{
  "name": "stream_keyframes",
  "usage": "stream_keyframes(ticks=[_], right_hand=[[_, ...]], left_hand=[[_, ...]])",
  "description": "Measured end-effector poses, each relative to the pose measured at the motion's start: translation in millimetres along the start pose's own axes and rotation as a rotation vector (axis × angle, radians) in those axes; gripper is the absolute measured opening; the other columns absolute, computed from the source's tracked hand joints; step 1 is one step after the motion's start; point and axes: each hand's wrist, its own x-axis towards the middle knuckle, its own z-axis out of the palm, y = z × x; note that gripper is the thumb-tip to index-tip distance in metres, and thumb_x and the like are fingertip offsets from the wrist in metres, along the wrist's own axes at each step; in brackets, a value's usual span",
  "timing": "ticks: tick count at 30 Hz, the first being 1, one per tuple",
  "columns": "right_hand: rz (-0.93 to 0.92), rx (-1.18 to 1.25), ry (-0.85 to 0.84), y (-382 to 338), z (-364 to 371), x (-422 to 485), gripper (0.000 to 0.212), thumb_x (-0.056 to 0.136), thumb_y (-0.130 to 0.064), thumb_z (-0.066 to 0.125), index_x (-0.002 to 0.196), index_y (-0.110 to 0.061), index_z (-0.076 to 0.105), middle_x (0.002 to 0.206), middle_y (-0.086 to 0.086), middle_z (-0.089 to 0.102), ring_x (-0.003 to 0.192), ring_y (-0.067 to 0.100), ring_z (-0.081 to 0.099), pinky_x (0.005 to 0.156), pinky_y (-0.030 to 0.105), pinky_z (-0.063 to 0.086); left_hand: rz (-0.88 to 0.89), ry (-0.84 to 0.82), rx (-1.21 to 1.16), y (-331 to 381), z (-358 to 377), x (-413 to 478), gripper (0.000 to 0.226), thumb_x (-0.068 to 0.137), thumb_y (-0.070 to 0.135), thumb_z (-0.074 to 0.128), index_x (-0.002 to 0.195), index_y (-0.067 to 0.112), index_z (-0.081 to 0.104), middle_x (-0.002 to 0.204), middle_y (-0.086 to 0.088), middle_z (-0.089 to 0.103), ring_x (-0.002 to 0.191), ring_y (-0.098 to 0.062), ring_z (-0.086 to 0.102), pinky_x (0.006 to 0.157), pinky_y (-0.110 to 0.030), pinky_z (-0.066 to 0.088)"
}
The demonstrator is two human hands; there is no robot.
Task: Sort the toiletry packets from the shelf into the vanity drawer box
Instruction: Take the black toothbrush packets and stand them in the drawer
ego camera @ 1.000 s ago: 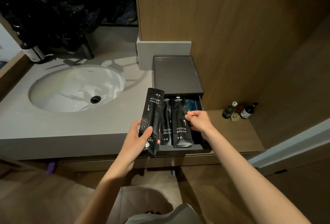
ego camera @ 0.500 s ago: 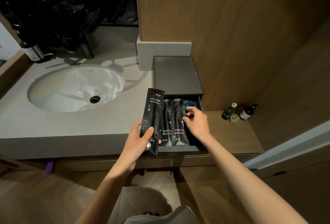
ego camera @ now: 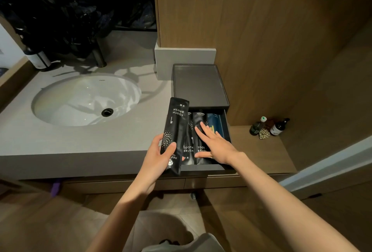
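Note:
The dark grey vanity drawer box [ego camera: 201, 86] stands on the counter's right end with its drawer [ego camera: 203, 168] pulled out toward me. Two black toothbrush packets [ego camera: 198, 151] lie side by side in the drawer, with a blue packet [ego camera: 215, 123] at their right. My left hand [ego camera: 159, 157] grips another black toothbrush packet [ego camera: 175, 129], held upright just left of the drawer. My right hand [ego camera: 217, 145] lies flat with straight fingers on the right black packet and over the blue one.
A white oval sink [ego camera: 84, 101] is set in the grey countertop [ego camera: 60, 141] on the left, with a dark tap and a bottle [ego camera: 38, 59] behind it. Small bottles [ego camera: 269, 127] stand on the lower wooden shelf [ego camera: 261, 151] at the right. Wood panels rise behind the box.
My right hand has gone from curled at the drawer's right side to flat with straight fingers on the packets. My left hand and its packet have barely moved.

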Motion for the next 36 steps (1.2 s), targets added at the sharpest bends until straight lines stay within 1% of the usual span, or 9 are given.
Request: stream_keyframes(ticks=[7, 10, 13, 18, 22, 24, 27, 31, 36], right_hand=[[0.031, 0.069, 0.002, 0, -7, -3, 0.089, 0.088, -0.053, 0.053, 0.153, -0.025, 0.000, 0.161, 0.000, -0.013, 0.148, 0.020, -0.006, 0.122, 0.039, 0.005], [0.076, 0.382, 0.253, -9, -18, -13, 0.061, 0.094, -0.043, 0.051, 0.148, -0.021, 0.034, 0.157, 0.000, 0.029, 0.143, 0.017, 0.028, 0.119, 0.040, 0.023], [0.166, 0.777, 0.511, -25, -33, -30, 0.031, 0.094, -0.033, 0.055, 0.119, -0.020, 0.066, 0.113, -0.004, 0.070, 0.100, 0.010, 0.064, 0.091, 0.028, 0.051], [0.288, 1.146, 0.596, -29, -47, -47, 0.017, 0.084, -0.022, 0.070, 0.099, -0.012, 0.072, 0.081, 0.007, 0.074, 0.065, 0.009, 0.064, 0.058, 0.014, 0.050], [0.347, 1.189, 0.627, -22, -48, -56, 0.009, 0.078, -0.012, 0.076, 0.085, -0.013, 0.071, 0.061, 0.001, 0.068, 0.055, 0.008, 0.061, 0.058, 0.020, 0.052], [0.367, 1.185, 0.618, -17, -47, -59, 0.008, 0.077, -0.011, 0.077, 0.083, -0.012, 0.071, 0.058, 0.001, 0.066, 0.057, 0.013, 0.061, 0.062, 0.026, 0.054], [0.395, 1.092, 0.641, -5, -44, -64, 0.011, 0.078, -0.016, 0.075, 0.089, -0.015, 0.074, 0.069, 0.003, 0.071, 0.065, 0.015, 0.066, 0.075, 0.032, 0.057], [0.425, 0.801, 0.687, 9, -41, -72, 0.031, 0.087, -0.021, 0.066, 0.117, -0.015, 0.067, 0.110, -0.001, 0.070, 0.080, -0.005, 0.058, 0.080, 0.013, 0.047], [0.497, 0.734, 0.484, 19, -24, -72, 0.047, 0.089, -0.015, 0.064, 0.135, -0.010, 0.053, 0.133, 0.006, 0.059, 0.106, 0.014, 0.060, 0.102, 0.032, 0.044]], left_hand=[[0.017, 0.002, 0.029, 1, 10, 8, 0.037, 0.096, 0.020, 0.050, 0.133, 0.021, 0.044, 0.122, -0.002, 0.063, 0.107, -0.014, 0.064, 0.089, -0.026, 0.050], [-0.017, 0.012, 0.030, 2, 18, 11, 0.030, 0.099, 0.022, 0.044, 0.129, 0.019, 0.046, 0.119, -0.011, 0.065, 0.106, -0.022, 0.064, 0.097, -0.038, 0.048], [-0.069, -0.008, -0.005, 3, 28, 14, 0.026, 0.100, 0.023, 0.042, 0.125, 0.019, 0.048, 0.115, -0.012, 0.066, 0.106, -0.026, 0.064, 0.100, -0.043, 0.046], [-0.118, -0.115, 0.012, 6, 48, 17, 0.021, 0.097, 0.024, 0.049, 0.116, 0.016, 0.052, 0.091, -0.006, 0.067, 0.072, -0.017, 0.060, 0.067, -0.031, 0.048], [-0.110, -0.196, 0.092, 11, 60, 25, 0.017, 0.095, 0.024, 0.053, 0.104, 0.011, 0.057, 0.083, -0.005, 0.066, 0.067, -0.008, 0.059, 0.069, -0.029, 0.056], [-0.091, -0.192, 0.101, 16, 63, 31, 0.016, 0.095, 0.022, 0.055, 0.104, 0.009, 0.059, 0.070, 0.000, 0.065, 0.054, 0.002, 0.059, 0.051, -0.018, 0.052], [-0.109, -0.197, 0.111, 25, 67, 39, 0.015, 0.092, 0.018, 0.061, 0.104, 0.010, 0.062, 0.069, 0.007, 0.066, 0.048, 0.004, 0.058, 0.040, -0.013, 0.042], [-0.197, -0.205, 0.135, 25, 62, 49, 0.019, 0.087, 0.015, 0.066, 0.103, 0.006, 0.065, 0.073, 0.001, 0.067, 0.047, 0.001, 0.060, 0.046, -0.017, 0.049], [-0.287, -0.237, 0.158, 13, 49, 56, 0.024, 0.086, 0.013, 0.067, 0.106, 0.000, 0.066, 0.083, -0.007, 0.071, 0.055, -0.003, 0.067, 0.050, -0.015, 0.051]])
